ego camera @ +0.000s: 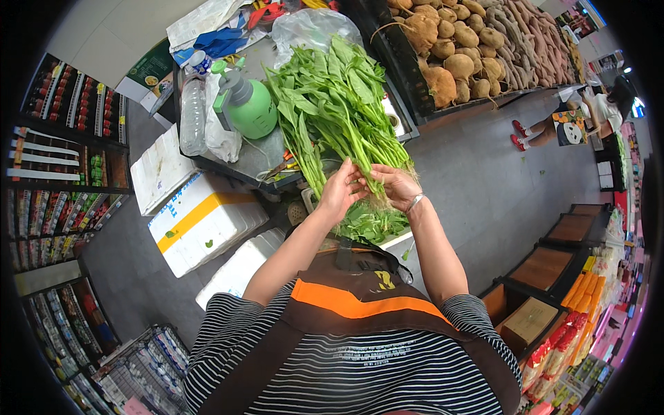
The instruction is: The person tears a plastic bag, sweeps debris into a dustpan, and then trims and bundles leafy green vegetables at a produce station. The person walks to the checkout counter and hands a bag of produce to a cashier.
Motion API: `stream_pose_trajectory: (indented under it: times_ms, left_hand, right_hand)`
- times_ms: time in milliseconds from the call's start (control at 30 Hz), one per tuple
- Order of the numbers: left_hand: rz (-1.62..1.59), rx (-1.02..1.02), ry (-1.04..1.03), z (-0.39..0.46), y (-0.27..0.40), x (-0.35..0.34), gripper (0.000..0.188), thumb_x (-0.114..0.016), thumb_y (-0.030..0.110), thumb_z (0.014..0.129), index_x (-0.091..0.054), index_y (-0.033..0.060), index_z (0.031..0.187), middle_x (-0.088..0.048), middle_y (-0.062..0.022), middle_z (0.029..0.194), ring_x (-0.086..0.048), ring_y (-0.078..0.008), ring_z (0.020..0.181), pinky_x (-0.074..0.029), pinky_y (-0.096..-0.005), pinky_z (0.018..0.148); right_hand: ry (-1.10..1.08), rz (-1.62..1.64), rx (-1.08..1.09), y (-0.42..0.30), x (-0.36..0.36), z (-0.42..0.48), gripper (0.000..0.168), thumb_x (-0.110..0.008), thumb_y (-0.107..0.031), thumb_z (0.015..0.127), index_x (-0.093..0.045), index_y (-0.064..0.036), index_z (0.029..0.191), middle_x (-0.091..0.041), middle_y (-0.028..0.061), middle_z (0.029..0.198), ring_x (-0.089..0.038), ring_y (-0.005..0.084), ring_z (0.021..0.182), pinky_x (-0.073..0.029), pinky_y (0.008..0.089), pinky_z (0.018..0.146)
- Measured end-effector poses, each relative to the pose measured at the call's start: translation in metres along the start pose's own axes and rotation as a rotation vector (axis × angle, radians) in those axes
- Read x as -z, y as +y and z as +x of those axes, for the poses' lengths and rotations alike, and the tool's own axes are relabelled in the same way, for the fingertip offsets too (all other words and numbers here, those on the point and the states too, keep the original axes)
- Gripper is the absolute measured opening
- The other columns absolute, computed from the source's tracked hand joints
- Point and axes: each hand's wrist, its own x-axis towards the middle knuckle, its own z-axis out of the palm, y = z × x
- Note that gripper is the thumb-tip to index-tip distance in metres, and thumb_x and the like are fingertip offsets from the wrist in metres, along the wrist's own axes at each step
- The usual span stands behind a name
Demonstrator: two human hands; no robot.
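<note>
Both hands meet on the stem ends of a bunch of leafy greens (pixel 358 140), whose leaves spread away over a dark table (pixel 259 161). My left hand (pixel 340 191) closes its fingertips around stems from the left. On the right, my right hand (pixel 397 185), with a bracelet at the wrist, grips stems close to the pale roots. More greens lie beneath and to the left of the bunch. Below the hands, loose leaves (pixel 371 223) fill a white foam box (pixel 404 236). Orange-handled scissors (pixel 282 166) rest at the table edge, beside a green spray bottle (pixel 257 111).
White foam boxes (pixel 207 223) stand on the floor at left. A clear plastic bottle (pixel 193 116) and plastic bag (pixel 316 31) are on the table. Root vegetables fill a black display bin (pixel 407 78) at upper right. A person (pixel 612 106) is farther right. Shelves line both sides.
</note>
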Motion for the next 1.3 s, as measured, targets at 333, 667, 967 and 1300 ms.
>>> stream_pose_trajectory:
  times_ms: [333, 667, 967, 1300]
  left_hand:
    - [0.02, 0.062, 0.142, -0.01, -0.019, 0.009, 0.028, -0.061, 0.015, 0.092, -0.051, 0.0046, 0.116, -0.058, -0.0026, 0.105, -0.058, -0.0133, 0.094, -0.051, -0.0291, 0.077]
    - [0.396, -0.078, 0.421, -0.024, -0.037, 0.0, 0.032, -0.069, 0.011, 0.087, -0.048, 0.0008, 0.109, -0.062, -0.0061, 0.092, -0.06, -0.0116, 0.081, -0.048, -0.024, 0.07]
    - [1.066, -0.942, 0.336, -0.059, -0.046, -0.016, 0.014, -0.07, 0.0, 0.08, -0.061, 0.0038, 0.089, -0.065, -0.0049, 0.081, -0.062, -0.0147, 0.071, -0.05, -0.0266, 0.064]
    - [0.757, -0.334, 0.175, -0.052, -0.067, -0.007, 0.053, -0.07, 0.017, 0.086, -0.045, -0.0024, 0.129, -0.06, -0.0171, 0.117, -0.064, -0.0228, 0.101, -0.054, -0.0296, 0.082]
  right_hand:
    - [0.295, -0.255, -0.054, 0.012, -0.014, 0.001, 0.02, -0.067, -0.02, 0.087, -0.062, -0.015, 0.105, -0.058, -0.0048, 0.093, -0.049, 0.0073, 0.08, -0.037, 0.0236, 0.066]
    - [0.243, -0.303, -0.148, 0.012, -0.015, 0.016, 0.014, -0.07, -0.021, 0.085, -0.062, -0.015, 0.094, -0.051, -0.008, 0.071, -0.043, 0.0046, 0.06, -0.037, 0.0234, 0.058]
    - [0.208, -0.031, 0.024, 0.025, -0.008, 0.023, 0.011, -0.061, -0.01, 0.088, -0.062, -0.004, 0.098, -0.063, 0.0023, 0.08, -0.056, 0.0099, 0.064, -0.049, 0.0251, 0.056]
    - [-0.011, 0.014, 0.084, 0.004, 0.013, 0.012, 0.016, -0.054, -0.006, 0.091, -0.057, 0.003, 0.104, -0.064, 0.0118, 0.101, -0.061, 0.0162, 0.081, -0.052, 0.0296, 0.076]
